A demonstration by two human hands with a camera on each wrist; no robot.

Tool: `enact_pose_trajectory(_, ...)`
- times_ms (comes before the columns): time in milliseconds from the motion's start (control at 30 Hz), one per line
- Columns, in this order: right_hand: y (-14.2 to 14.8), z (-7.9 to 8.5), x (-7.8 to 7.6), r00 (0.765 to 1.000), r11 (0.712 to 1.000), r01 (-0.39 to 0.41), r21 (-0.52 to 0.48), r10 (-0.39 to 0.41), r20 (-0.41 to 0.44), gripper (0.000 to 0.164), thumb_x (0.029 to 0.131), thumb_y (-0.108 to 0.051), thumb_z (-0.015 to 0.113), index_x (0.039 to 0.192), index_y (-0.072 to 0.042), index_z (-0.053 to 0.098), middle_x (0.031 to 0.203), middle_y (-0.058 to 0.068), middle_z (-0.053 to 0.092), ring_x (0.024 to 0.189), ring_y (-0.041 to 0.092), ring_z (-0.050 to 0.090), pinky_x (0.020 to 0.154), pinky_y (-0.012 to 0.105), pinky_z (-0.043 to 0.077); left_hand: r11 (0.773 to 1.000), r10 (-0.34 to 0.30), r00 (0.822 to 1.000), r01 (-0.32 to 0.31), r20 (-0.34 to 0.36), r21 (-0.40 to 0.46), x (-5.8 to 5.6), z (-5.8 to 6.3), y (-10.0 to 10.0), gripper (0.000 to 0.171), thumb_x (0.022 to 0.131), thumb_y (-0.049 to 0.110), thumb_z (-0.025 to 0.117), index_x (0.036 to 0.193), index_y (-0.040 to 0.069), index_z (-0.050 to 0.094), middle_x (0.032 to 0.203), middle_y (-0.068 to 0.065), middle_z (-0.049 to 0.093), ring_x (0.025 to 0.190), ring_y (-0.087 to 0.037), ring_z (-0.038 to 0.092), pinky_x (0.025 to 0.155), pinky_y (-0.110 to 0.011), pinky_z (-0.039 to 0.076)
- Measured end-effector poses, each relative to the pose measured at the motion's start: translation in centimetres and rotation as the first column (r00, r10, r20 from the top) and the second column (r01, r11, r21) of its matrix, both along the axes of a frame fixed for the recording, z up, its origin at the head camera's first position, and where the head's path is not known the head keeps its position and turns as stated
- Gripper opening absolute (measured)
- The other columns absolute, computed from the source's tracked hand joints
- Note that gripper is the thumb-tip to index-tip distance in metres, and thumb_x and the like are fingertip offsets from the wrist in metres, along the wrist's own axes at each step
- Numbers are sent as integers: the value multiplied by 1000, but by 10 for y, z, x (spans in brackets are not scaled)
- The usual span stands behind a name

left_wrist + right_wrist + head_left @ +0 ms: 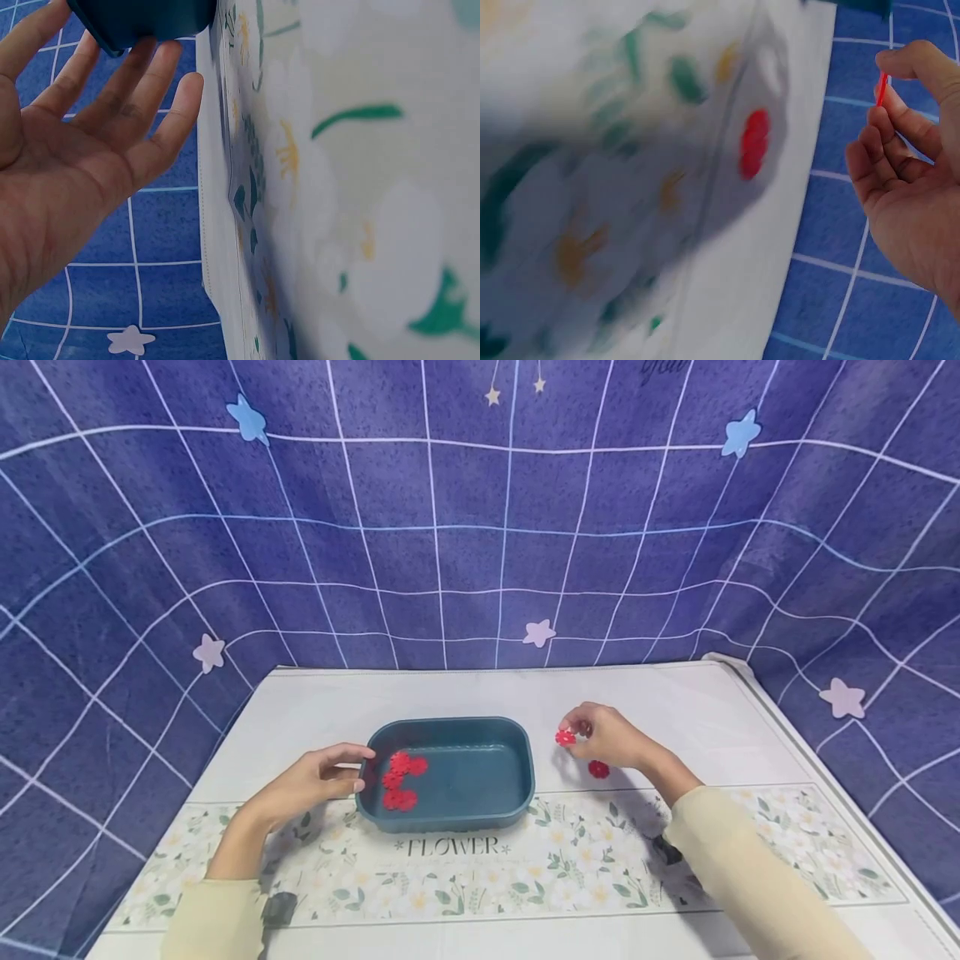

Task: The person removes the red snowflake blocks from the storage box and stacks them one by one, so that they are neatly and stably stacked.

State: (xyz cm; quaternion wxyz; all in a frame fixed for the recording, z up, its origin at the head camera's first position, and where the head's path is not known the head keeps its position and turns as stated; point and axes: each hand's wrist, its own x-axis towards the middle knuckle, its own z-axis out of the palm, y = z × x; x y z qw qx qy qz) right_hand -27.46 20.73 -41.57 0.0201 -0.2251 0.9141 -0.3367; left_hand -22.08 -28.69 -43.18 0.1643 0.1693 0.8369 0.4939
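A dark teal rectangular bin [480,777] stands on the table with several red flower-shaped pieces [401,763] at its left end. My left hand [311,783] touches that left end, fingertips at the rim and the outer wall. In the left wrist view, its fingers are spread and fairly straight against the bin [146,16]. To the right of the bin, my right hand [609,737] pinches one red flower-shaped piece [566,738] between thumb and fingertips, raised over the table. Another red flower-shaped piece [598,769] lies on the table below this hand.
The white table cover [637,689] has a printed floral band with the word FLOWER [452,847] in front of the bin. Behind the table hangs a blue curtain [465,560] with a grid and stars, and it wraps both sides.
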Motion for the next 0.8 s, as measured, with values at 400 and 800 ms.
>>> enact_pose_trajectory(400, 38, -29, 15, 996, 1000, 31, -3, -30, 87, 26, 77, -1, 79, 102, -2, 72, 93, 8, 65, 82, 17, 56, 68, 21, 48, 1000, -4, 1000, 4, 11, 15, -1, 1, -1, 58, 100, 27, 70, 149, 5, 49, 157, -23, 46, 140, -47, 50, 100, -30, 58)
enact_pose_trajectory(800, 47, -38, 21, 993, 999, 47, 26, -49, 105, 29, 77, -5, 81, 104, -5, 71, 95, 7, 64, 85, 18, 57, 73, 23, 49, 1000, -1, 1000, 1, 13, 13, -1, 0, 0, 57, 100, 26, 70, 148, 6, 50, 156, -23, 46, 141, -47, 50, 100, -30, 58)
